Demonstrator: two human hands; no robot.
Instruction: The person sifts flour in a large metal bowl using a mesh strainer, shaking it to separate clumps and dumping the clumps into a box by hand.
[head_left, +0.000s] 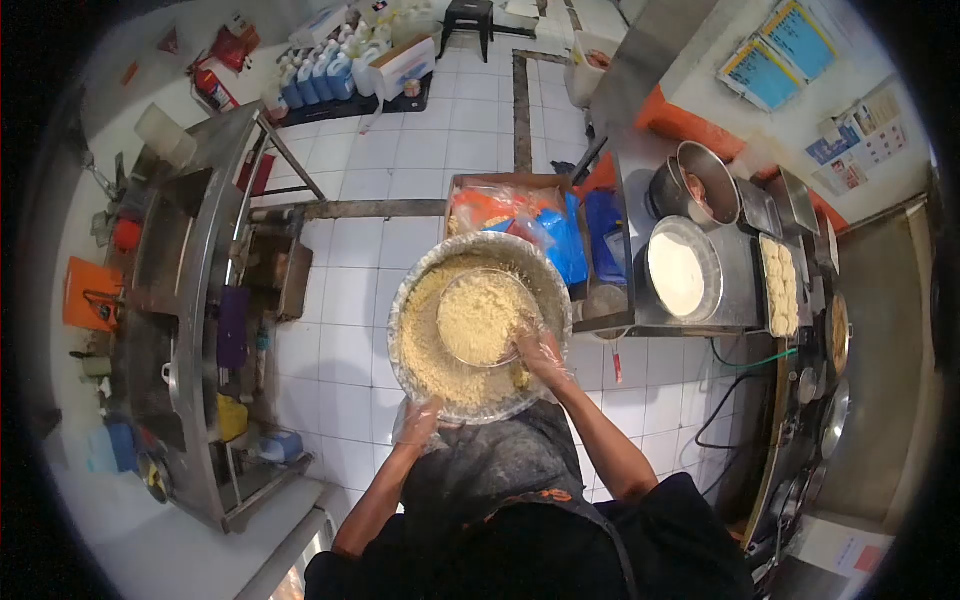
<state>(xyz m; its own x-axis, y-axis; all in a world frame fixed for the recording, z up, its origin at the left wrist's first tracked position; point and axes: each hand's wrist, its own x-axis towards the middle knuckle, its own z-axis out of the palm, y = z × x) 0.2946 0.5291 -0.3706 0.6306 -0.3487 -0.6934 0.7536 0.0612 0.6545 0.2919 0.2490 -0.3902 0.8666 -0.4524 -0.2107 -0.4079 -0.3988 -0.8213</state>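
Note:
A large metal bowl (398, 290) with pale yellow crumbs (425, 365) lies in front of my lap. Inside it sits a smaller round sieve-like pan (441, 345), heaped with the same crumbs. My left hand (420, 422), in a clear plastic glove, grips the big bowl's rim at the lower left. On the other side, my right hand (540, 355), also gloved, is closed around the right edge of the round pan. Its fingertips reach in among the crumbs and are partly hidden.
Beyond the bowl stands a cardboard box (455, 186) with plastic bags. At right, a steel table (640, 180) carries a round pan of white flour-like stuff (678, 268), a deep pot (722, 195) and a tray of dough pieces (778, 290). A steel sink counter (205, 420) stands left.

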